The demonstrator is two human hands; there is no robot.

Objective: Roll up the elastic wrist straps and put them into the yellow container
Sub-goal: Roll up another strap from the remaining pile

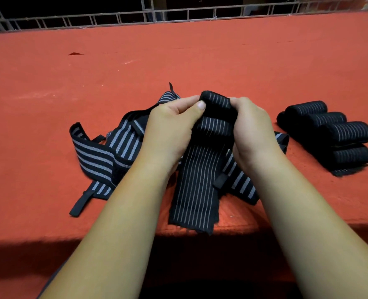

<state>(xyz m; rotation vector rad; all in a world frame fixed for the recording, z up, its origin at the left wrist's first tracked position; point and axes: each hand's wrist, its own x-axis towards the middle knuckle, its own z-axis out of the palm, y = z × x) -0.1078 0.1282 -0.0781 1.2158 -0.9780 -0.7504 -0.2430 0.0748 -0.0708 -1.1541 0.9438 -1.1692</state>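
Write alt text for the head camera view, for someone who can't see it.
The left hand and right hand grip the rolled far end of a black pinstriped strap, its flat tail trailing toward the viewer on a red table. Unrolled wide-striped straps lie heaped beneath; finished rolls sit to the right.

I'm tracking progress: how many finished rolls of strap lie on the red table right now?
4, clustered at far right: rear roll, second roll, third roll, nearest roll. A dark edge left of them may be another.
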